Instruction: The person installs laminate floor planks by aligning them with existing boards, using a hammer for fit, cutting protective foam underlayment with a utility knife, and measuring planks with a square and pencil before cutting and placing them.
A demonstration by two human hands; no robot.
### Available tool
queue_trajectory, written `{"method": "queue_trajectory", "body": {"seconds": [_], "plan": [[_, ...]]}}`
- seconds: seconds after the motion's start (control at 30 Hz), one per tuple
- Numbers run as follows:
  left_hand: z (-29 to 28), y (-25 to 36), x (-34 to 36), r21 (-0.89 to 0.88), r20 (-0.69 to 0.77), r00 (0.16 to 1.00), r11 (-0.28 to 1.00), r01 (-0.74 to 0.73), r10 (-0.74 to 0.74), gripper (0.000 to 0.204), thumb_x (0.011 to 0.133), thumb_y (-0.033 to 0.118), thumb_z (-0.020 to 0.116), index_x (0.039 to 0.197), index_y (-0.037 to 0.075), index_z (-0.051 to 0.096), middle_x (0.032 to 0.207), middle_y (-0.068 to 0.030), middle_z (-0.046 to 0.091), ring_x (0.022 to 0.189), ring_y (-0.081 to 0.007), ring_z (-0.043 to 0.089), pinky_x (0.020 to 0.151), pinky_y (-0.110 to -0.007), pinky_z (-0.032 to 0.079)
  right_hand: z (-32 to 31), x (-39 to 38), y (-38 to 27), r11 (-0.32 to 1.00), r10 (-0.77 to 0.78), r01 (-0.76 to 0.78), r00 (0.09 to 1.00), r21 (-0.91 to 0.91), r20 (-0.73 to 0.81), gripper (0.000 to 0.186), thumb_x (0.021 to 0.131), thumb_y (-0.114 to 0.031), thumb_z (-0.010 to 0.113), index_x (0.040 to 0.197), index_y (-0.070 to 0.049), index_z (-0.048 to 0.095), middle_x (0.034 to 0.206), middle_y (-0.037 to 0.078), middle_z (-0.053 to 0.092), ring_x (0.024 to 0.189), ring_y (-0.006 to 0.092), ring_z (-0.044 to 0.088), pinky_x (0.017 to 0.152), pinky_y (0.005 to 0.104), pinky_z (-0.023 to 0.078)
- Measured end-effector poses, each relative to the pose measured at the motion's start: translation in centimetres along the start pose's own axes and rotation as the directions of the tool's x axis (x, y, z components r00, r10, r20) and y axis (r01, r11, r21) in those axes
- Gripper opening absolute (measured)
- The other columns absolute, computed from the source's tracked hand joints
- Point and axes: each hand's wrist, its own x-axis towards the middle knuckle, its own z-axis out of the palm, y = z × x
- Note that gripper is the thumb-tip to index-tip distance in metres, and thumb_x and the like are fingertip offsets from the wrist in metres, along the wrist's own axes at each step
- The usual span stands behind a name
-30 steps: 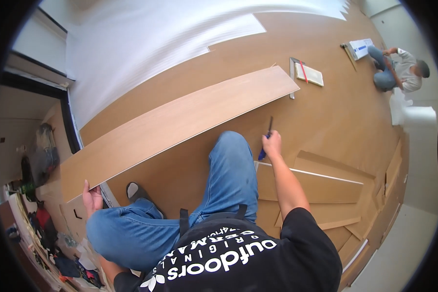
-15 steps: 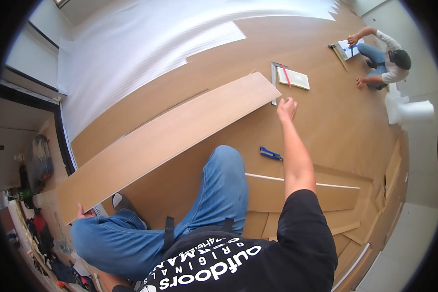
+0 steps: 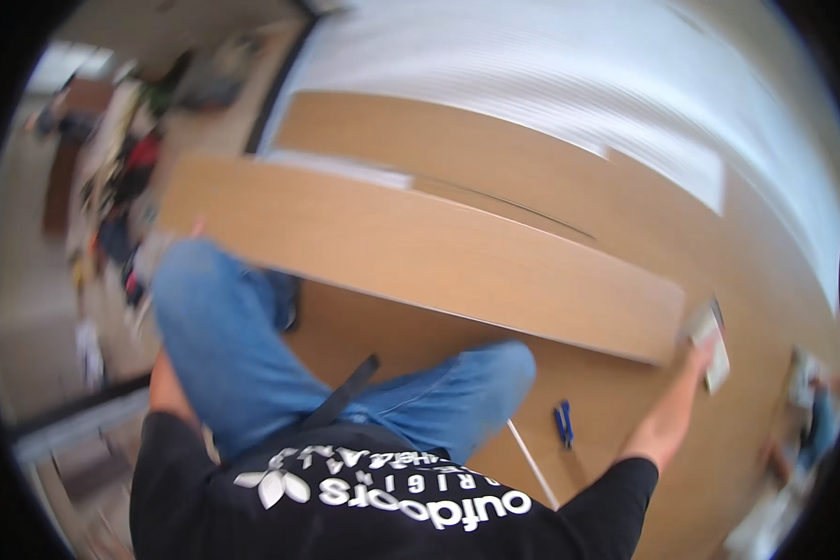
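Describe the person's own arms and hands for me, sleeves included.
Both arms come out of a black T-shirt with short, plain black sleeves. Below them the right forearm is bare, with no watch or band visible. The right hand is blurred and shows no glove. The left hand is mostly hidden by the knee.

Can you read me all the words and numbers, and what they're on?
Black shirt: big white lettering, which I won't copy out, beside a white petal emblem; the smaller lines are blurred.
Blue cutter: too small and blurred to read any marking.
Long board: no writing visible.
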Motion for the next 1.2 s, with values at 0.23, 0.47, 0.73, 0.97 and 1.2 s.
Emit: {"method": "queue_trajectory", "body": {"seconds": [0.23,0.47,0.73,0.97,1.2], "plan": [[5.4,-0.6,-0.7,-0.057,0.192,0.980,0.997,0.055,-0.043,0.065,0.104,0.058,0.049,0.126,-0.002,0.062,0.121,-0.0168,0.072,0.113,-0.0315,0.068,0.100,-0.046,0.055,-6.8,1.0,-2.7,0.708,-0.090,-0.031,0.987,-0.706,-0.134,0.048,0.088,-0.040,0.061,0.108,0.002,0.074,0.106,0.029,0.072,0.102,0.0476,0.068,0.090,0.0538,0.055],[-0.5,-2.3,0.5,-0.137,0.239,0.959,0.972,0.191,-0.155,0.066,0.104,0.060,0.048,0.129,0.000,0.061,0.124,-0.0169,0.071,0.114,-0.0312,0.068,0.102,-0.047,0.054,4.6,-12.4,-14.4,0.644,-0.757,0.753,0.653,-0.138,0.029,0.029,0.104,-0.023,0.055,0.125,-0.004,0.063,0.113,0.014,0.069,0.103,0.0279,0.066,0.091,0.0396,0.052],[-9.5,-8.6,6.3,-0.234,0.346,0.857,0.850,0.473,-0.382,0.066,0.104,0.060,0.047,0.135,0.002,0.059,0.128,-0.0168,0.068,0.115,-0.0304,0.067,0.103,-0.046,0.053,30.2,-46.9,-37.4,0.935,-0.353,0.162,0.506,0.314,0.787,0.026,0.105,-0.019,0.060,0.125,-0.002,0.060,0.106,0.005,0.056,0.089,0.0160,0.056,0.089,0.0296,0.051],[-15.1,-17.0,12.7,-0.392,0.268,0.896,0.810,0.436,-0.353,0.051,0.103,0.042,0.062,0.144,0.012,0.053,0.128,-0.0069,0.068,0.115,-0.0229,0.067,0.098,-0.043,0.057,34.6,-55.5,-40.0,0.456,-0.388,0.888,0.252,-0.052,0.887,0.030,0.098,-0.032,0.068,0.114,-0.007,0.059,0.100,0.016,0.069,0.094,0.0349,0.067,0.085,0.0445,0.053],[-16.1,-16.3,14.7,-0.060,0.085,0.868,0.867,0.495,-0.490,0.049,0.100,0.044,0.067,0.135,0.010,0.063,0.127,-0.0048,0.069,0.111,-0.0195,0.067,0.096,-0.036,0.055,36.1,-57.8,-41.3,0.416,-0.229,0.864,0.403,-0.285,0.886,0.034,0.098,-0.037,0.067,0.110,-0.006,0.060,0.095,0.017,0.070,0.095,0.0376,0.069,0.086,0.0457,0.052]]}}
